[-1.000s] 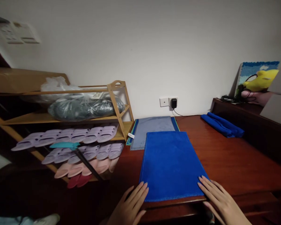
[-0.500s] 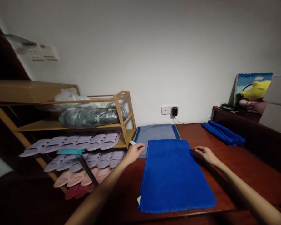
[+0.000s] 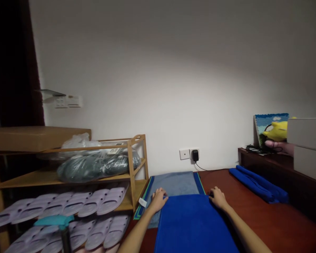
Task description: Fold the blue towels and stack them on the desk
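Note:
A bright blue towel [image 3: 192, 225] lies flat on the reddish-brown table, its near end cut off by the bottom of the view. At its far left corner is my left hand [image 3: 158, 201], fingers curled down and closed on the cloth edge. My right hand [image 3: 218, 198] has its fingers bent over the far right corner in the same way. Both fingertips are partly hidden. Beneath the far end of the blue towel is a grey cloth [image 3: 175, 183] with blue and green borders and a white tag [image 3: 142, 202].
A rolled blue cloth [image 3: 258, 184] rests at the table's right. On the left, a wooden rack [image 3: 133, 165] holds lilac slippers [image 3: 94, 202], a plastic-wrapped bundle [image 3: 94, 167] and a cardboard box [image 3: 39, 137]. A black plug [image 3: 195, 155] sits in the wall socket, its cord trailing right.
My head has tilted up, so the scene sits lower. Both hands have moved in from beside the blue towel to its far corners, fingers now on the cloth.

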`<state>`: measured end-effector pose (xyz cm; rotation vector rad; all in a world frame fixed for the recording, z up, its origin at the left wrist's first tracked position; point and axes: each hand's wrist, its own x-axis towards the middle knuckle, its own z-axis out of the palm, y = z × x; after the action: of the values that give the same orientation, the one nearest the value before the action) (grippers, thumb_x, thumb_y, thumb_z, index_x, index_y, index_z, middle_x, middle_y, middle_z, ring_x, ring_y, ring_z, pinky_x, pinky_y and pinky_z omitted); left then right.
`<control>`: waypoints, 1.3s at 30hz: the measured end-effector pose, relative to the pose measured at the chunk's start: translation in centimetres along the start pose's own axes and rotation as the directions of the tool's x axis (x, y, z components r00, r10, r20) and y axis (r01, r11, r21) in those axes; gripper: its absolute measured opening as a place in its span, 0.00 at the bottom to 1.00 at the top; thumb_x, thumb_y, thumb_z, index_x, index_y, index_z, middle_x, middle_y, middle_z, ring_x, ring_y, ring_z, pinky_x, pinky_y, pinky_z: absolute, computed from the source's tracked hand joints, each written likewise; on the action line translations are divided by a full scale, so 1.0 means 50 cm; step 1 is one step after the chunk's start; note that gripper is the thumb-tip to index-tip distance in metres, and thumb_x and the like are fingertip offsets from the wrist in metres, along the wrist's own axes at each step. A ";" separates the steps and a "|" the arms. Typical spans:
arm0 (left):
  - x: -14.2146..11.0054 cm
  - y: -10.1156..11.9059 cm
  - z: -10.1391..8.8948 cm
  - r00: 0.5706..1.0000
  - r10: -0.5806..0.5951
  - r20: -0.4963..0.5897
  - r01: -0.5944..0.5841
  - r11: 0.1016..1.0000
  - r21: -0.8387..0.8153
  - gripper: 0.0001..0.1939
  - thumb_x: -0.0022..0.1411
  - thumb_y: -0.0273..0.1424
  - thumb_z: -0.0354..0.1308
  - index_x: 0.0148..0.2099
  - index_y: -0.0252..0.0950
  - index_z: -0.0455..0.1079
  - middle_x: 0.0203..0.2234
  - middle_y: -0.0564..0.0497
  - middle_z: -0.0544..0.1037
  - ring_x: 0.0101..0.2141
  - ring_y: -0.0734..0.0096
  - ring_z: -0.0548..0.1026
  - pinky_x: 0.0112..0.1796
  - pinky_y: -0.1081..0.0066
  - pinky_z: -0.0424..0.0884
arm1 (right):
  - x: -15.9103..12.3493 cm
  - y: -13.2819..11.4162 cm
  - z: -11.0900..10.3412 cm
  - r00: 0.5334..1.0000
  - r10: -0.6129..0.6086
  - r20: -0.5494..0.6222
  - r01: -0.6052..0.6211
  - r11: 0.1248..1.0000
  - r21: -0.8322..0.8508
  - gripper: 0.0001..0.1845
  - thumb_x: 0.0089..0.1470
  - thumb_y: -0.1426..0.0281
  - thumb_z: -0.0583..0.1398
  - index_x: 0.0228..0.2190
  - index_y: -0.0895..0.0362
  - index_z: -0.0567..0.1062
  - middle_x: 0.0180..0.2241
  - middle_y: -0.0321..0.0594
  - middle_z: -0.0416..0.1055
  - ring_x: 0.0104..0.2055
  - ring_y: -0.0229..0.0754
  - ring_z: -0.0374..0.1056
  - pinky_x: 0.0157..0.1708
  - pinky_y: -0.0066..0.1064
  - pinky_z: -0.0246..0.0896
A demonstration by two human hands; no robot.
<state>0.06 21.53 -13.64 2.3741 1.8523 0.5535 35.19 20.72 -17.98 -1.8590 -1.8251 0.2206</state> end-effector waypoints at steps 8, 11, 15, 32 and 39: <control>0.005 -0.012 -0.016 0.999 -0.022 0.023 0.028 0.960 -0.279 0.07 0.49 0.29 0.60 0.32 0.36 0.65 0.30 0.52 0.71 0.40 0.63 0.69 0.41 0.66 0.62 | 0.010 0.006 -0.013 0.996 -0.085 0.004 0.083 0.977 0.194 0.07 0.49 0.75 0.55 0.32 0.57 0.71 0.34 0.41 0.73 0.38 0.42 0.68 0.40 0.32 0.57; 0.005 -0.007 -0.030 0.999 -0.006 0.054 0.030 0.894 -0.446 0.10 0.51 0.35 0.59 0.31 0.36 0.62 0.21 0.58 0.67 0.27 0.70 0.70 0.31 0.72 0.65 | 0.003 0.010 -0.043 0.988 -0.152 -0.024 0.152 0.940 0.305 0.08 0.49 0.72 0.55 0.33 0.57 0.71 0.35 0.42 0.74 0.38 0.41 0.69 0.40 0.30 0.59; -0.009 0.000 -0.073 0.998 0.021 0.060 0.020 0.794 -0.608 0.16 0.48 0.42 0.60 0.32 0.35 0.65 0.17 0.57 0.67 0.21 0.72 0.68 0.25 0.73 0.64 | -0.017 0.012 -0.098 0.977 -0.208 -0.038 0.205 0.881 0.426 0.13 0.47 0.64 0.58 0.33 0.58 0.74 0.37 0.44 0.75 0.40 0.45 0.70 0.42 0.32 0.61; -0.088 0.026 -0.351 0.954 -0.014 -0.300 -0.200 0.717 -0.668 0.15 0.44 0.41 0.65 0.27 0.34 0.74 0.22 0.52 0.75 0.25 0.70 0.70 0.27 0.73 0.63 | -0.052 -0.163 -0.307 0.931 -0.244 -0.270 0.355 0.773 0.526 0.18 0.44 0.54 0.62 0.28 0.57 0.77 0.30 0.41 0.75 0.32 0.43 0.66 0.37 0.33 0.61; -0.090 0.039 -0.428 0.954 -0.166 -0.248 -0.085 0.645 -0.759 0.15 0.49 0.38 0.63 0.34 0.30 0.72 0.11 0.57 0.68 0.10 0.80 0.59 0.14 0.77 0.50 | -0.023 -0.243 -0.332 0.937 -0.196 -0.289 0.338 0.718 0.608 0.26 0.43 0.48 0.60 0.31 0.60 0.75 0.25 0.39 0.73 0.18 0.35 0.62 0.21 0.30 0.60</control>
<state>-6.08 13.37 5.81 1.7086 1.3121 1.4263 32.06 14.95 1.52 -1.0678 -1.5696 0.4721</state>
